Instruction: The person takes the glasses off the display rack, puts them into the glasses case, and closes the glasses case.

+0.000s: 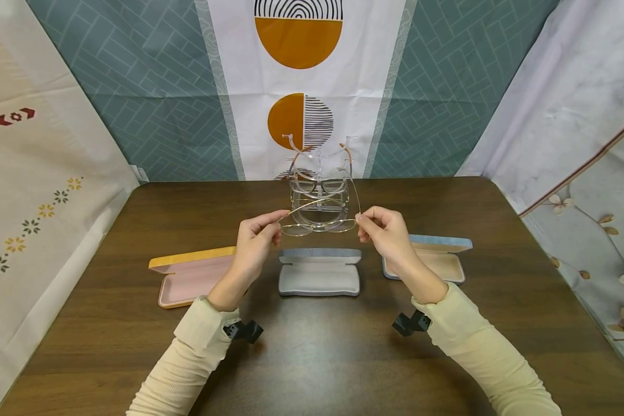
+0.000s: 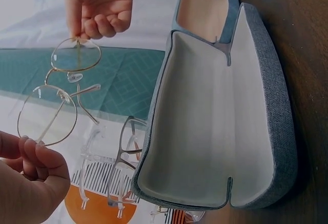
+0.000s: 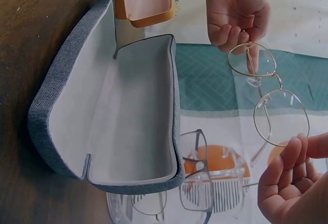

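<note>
At the centre of the head view, the gold-rimmed glasses [image 1: 319, 227] sit between both sets of fingers: the left hand [image 1: 255, 240] pinches one end, the right hand [image 1: 388, 236] the other.

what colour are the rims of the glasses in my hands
Gold; the rims show best in the left wrist view.

Cloth-walled nook, patterned hangings [image 1: 301, 81], wooden table [image 1: 322, 346]
</note>
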`<state>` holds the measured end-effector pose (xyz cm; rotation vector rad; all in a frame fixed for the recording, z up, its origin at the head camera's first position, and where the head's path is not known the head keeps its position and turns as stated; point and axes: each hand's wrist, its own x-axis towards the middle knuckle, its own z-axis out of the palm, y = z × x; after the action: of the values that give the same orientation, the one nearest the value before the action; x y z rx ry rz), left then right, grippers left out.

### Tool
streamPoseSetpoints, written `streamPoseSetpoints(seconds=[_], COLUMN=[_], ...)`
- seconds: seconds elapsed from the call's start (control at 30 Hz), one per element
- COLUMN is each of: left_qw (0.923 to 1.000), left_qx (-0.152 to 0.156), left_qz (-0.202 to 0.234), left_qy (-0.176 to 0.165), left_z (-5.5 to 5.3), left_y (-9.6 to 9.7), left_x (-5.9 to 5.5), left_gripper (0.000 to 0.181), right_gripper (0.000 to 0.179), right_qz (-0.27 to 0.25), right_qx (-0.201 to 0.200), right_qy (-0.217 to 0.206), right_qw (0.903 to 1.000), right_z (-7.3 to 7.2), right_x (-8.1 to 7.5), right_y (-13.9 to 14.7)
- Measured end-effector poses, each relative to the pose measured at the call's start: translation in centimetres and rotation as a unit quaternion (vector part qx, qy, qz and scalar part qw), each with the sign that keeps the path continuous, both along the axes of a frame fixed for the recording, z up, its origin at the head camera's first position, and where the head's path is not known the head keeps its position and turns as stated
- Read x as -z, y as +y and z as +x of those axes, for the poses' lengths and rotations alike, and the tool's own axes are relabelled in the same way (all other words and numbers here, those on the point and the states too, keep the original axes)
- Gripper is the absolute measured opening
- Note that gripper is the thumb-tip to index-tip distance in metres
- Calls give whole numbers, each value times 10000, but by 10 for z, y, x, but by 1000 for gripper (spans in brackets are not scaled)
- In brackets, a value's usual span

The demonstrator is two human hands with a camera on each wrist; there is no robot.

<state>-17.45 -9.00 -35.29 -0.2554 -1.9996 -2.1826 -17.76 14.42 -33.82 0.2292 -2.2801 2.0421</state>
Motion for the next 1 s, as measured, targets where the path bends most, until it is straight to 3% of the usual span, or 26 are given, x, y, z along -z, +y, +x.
streamPoseSetpoints(seconds=[0.43,1.0], left_qw=[9980,9967], left_qx=[518,598], left_qz=[-375,-552], left_qy=[-20,0], left_z=[2,1], left_y=[-5,-8], left_x=[-3,-3], left_gripper=[28,26], right_gripper=[18,18], right_qz=[-101,-130], right_qx=[26,-55], right_qy=[-40,10], right_qw=[9999,9999], right_z=[0,2], right_x=[1,1], right_y=[1,-1])
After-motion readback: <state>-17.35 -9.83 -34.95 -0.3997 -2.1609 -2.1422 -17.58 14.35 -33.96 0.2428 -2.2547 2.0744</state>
